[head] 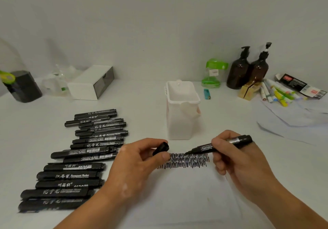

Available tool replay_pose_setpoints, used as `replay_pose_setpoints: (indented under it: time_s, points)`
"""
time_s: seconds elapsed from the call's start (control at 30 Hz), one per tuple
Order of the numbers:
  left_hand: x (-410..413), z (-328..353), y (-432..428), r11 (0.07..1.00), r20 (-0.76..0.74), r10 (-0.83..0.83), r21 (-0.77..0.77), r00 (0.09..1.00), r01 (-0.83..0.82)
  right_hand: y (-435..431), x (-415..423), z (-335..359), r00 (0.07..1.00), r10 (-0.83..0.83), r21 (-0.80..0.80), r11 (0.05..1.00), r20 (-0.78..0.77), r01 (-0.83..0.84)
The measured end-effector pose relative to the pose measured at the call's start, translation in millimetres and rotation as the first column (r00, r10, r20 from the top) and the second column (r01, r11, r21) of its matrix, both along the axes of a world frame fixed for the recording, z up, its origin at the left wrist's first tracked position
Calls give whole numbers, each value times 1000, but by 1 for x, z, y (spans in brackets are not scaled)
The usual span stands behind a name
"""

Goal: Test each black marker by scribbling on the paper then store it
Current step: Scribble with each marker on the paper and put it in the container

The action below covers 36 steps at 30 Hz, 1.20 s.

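Over the paper [186, 198] the left hand [134, 159] pinches a cap [161, 149]. The right hand [236, 159] pinches the uncapped marker [204, 148], which lies left to right with its tip toward the cap, just apart, above the scribble [188, 160]. To the left on the surface [142, 104], capped markers [79, 157] read "Permanent Marker" and "1120". Beyond, between the hands, stands a white container [181, 124], likely the store.

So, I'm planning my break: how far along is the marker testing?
Done: a scribble band on the paper. In hand: right hand holds an uncapped marker, left hand pinches its cap. Left: the marker pile waits; no markers show in the white container.
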<state>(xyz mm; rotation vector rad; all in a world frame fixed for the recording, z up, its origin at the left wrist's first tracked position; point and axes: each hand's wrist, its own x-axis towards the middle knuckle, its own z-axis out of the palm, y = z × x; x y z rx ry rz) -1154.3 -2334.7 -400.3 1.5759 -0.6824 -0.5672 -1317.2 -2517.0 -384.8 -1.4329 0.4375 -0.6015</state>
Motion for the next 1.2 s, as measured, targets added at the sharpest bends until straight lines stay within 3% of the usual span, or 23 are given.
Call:
replay_pose_setpoints:
  time_s: [0.07, 0.23, 0.6, 0.83, 1.0, 1.2]
  points:
    - [0, -3, -1, 999, 1, -39, -25, 999, 39, -1, -2, 1, 1000, 10, -34, 999, 13, -9]
    - [-2, -6, -2, 993, 12, -97, -72, 995, 97, -2, -4, 2, 996, 50, 67, 996, 77, -55]
    - [-6, -13, -1, 974, 180, -209, -48, 961, 220, 21, -2, 10, 988, 130, -44, 990, -78, -134]
    - [-9, -12, -2, 942, -55, -284, -206, 957, 267, 36, 0, 14, 997, -15, -265, 964, -80, -7]
    - [-14, -12, -3, 962, -27, -208, -188, 978, 199, 43, -2, 12, 991, -66, -443, 896, -119, 7]
    - [-18, -3, 0, 952, -43, -219, -230, 975, 204, 45, 0, 8, 996, -20, -454, 891, -89, -22]
